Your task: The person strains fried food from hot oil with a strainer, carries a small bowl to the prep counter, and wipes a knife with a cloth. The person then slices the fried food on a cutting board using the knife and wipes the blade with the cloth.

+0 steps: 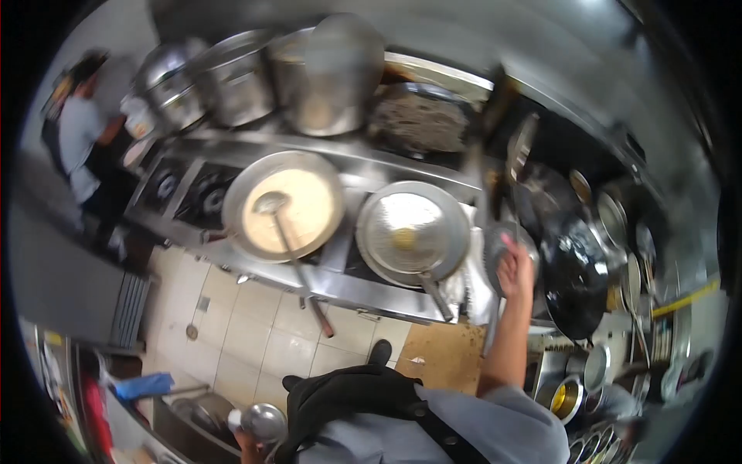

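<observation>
Reaching with the right hand [516, 267], fingers curled on a round metal lid or strainer [495, 259] at the stove's right end; grip unclear through blur. Left hand [246, 442] low, closed around a steel ladle bowl [263, 421]. Risk: forearm brushing the hot pan [413, 232] just left, or snagging its handle [437, 298].

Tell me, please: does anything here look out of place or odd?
A ladle stands in the pan of pale batter, and its long handle sticks out past the stove's front edge over the floor. The right hand reaches to a round tool beside the black wok.
</observation>
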Demonstrator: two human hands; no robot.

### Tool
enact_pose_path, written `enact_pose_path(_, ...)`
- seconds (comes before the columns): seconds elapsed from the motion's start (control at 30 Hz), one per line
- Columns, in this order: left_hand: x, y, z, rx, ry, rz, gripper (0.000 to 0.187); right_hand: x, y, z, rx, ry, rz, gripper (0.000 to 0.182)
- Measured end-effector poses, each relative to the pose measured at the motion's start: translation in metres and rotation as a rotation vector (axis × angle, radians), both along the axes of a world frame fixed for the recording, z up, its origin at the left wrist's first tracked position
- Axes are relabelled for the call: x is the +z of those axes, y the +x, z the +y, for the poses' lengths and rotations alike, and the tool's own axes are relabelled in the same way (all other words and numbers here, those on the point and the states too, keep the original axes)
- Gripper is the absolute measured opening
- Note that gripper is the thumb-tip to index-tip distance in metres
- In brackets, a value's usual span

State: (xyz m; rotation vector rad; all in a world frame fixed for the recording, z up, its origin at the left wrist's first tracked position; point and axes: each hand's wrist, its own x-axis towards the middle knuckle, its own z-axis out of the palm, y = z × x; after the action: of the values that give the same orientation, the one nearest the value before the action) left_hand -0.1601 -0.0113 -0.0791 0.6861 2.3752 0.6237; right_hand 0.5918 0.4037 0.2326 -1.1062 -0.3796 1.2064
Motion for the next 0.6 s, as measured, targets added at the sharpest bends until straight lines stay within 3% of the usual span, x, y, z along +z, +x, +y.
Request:
enact_pose_path(0.03,0.055,0.015,0.025,0.226,-0.019,-0.204,0.046,-0.018,-0.017,-0.024,-0.068,0.002,-0.127,0.036)
enact_pose_path(0.07,0.017,-0.033,0.012,0.112,-0.122,-0.254,0.046,-0.044,-0.043,-0.032,-0.208,0.005,-0.29,0.031)
enact_pose_path(0.1,0.019,-0.036,0.015,0.246,-0.018,-0.063,0.036,-0.005,-0.088,-0.072,-0.039,-0.161,-0.402,0.018)
enact_pose_path(0.13,0.038,-0.049,0.022,0.226,-0.01,-0.052,0.033,-0.043,-0.097,-0.092,-0.07,-0.164,-0.596,0.018)
enact_pose_path(0.17,0.008,-0.089,0.012,-0.061,0.027,0.239,0.033,-0.068,-0.115,-0.114,-0.066,-0.006,-0.707,0.022)
enact_pose_path(0.2,-0.01,-0.119,0.001,0.028,-0.027,0.221,0.038,-0.062,-0.137,-0.137,0.087,-0.203,-1.013,0.025)
enact_pose_path(0.23,-0.042,-0.149,-0.001,0.251,-0.022,0.129,0.037,-0.072,-0.163,-0.148,0.012,-0.237,-1.145,0.015)
enact_pose_path(0.27,-0.05,-0.167,-0.002,0.231,0.004,0.14,0.036,-0.087,-0.182,-0.157,-0.076,-0.268,-1.277,0.009)
enact_pose_path(0.3,-0.055,-0.184,0.001,0.207,0.027,0.149,0.035,-0.119,-0.178,-0.161,-0.087,-0.186,-1.251,0.009)
enact_pose_path(0.37,-0.067,-0.221,0.005,-0.338,-0.318,0.455,0.051,-0.147,-0.18,-0.157,-0.071,-0.154,-1.137,0.014)
enact_pose_path(0.43,-0.057,-0.233,0.033,0.237,0.094,-0.04,0.047,-0.141,-0.189,-0.141,0.031,-0.212,-1.217,0.016)
enact_pose_path(0.5,-0.031,-0.246,0.047,0.241,0.169,-0.047,0.046,-0.116,-0.22,-0.135,0.11,-0.354,-1.391,0.019)
enact_pose_path(0.53,-0.015,-0.251,0.055,0.226,0.242,-0.055,0.045,-0.179,-0.168,-0.12,0.126,-0.17,-1.678,0.019)
enact_pose_path(0.6,0.033,-0.256,0.065,0.27,0.303,-0.076,0.041,-0.19,-0.142,-0.107,0.32,-0.412,-1.185,0.024)
